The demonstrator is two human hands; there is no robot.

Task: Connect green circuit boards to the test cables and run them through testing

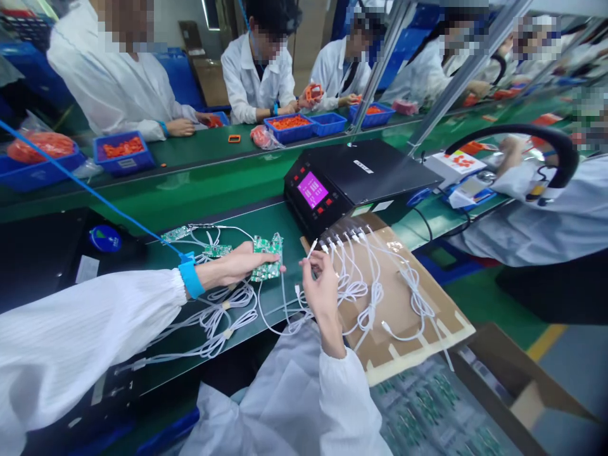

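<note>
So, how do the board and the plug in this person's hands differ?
The board is green and broad, while the plug is white and slim. The board is clearly larger than the plug. The left hand holds the board; the right hand pinches the plug. Both are held in bare fingers.

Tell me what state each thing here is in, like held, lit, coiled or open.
Left hand: closed on the board
Board: held, raised
Right hand: pinching a plug
Plug: held, not inserted
Screen: lit, magenta
Wrist strap: worn, left wrist
Cables: coiled in bundles
Loose plug: unplugged, on cardboard
Carton: open
</note>
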